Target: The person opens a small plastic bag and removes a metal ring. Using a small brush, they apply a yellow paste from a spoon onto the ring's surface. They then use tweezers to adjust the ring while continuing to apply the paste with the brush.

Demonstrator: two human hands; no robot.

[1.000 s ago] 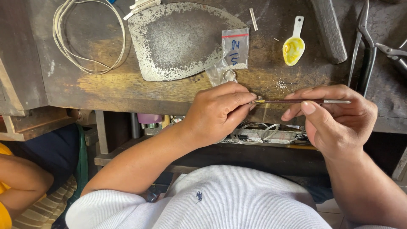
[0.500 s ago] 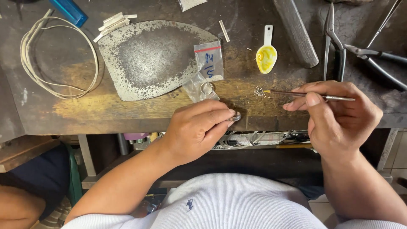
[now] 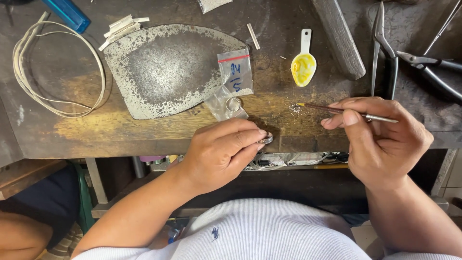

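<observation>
At the far left of the dark wooden workbench [image 3: 144, 130] lies a coil of pale flat cord [image 3: 57, 72], with a blue plastic lighter-shaped tool [image 3: 67, 14] above it. Next comes the grey, speckled, iron-shaped metal plate [image 3: 168, 67], flat on the bench. Against its right edge sit two small clear plastic bags [image 3: 233, 79]; the lower bag holds a silver ring [image 3: 233, 104].

My left hand [image 3: 221, 151] rests at the front edge of the bench, fingers curled, thumb and forefinger pinching a small silver ring [image 3: 266, 139] at their tips. Half a second ago this hand sat in much the same place with the same pinch; a full second ago it was raised beside the right hand, meeting the brush.

Right of centre, a small white spoon with yellow paste [image 3: 303, 65] lies on the bench, and below it a patch of fine silver grains [image 3: 294, 109]. My right hand [image 3: 380, 139] pinches a thin brown-handled brush [image 3: 346, 111] between thumb and fingers, holding it nearly level. Its yellow tip now points at the grains, just beside them and well apart from the pinched ring.

A grey wooden bar [image 3: 339, 38] and steel pliers [image 3: 385, 48] lie at the far right.
</observation>
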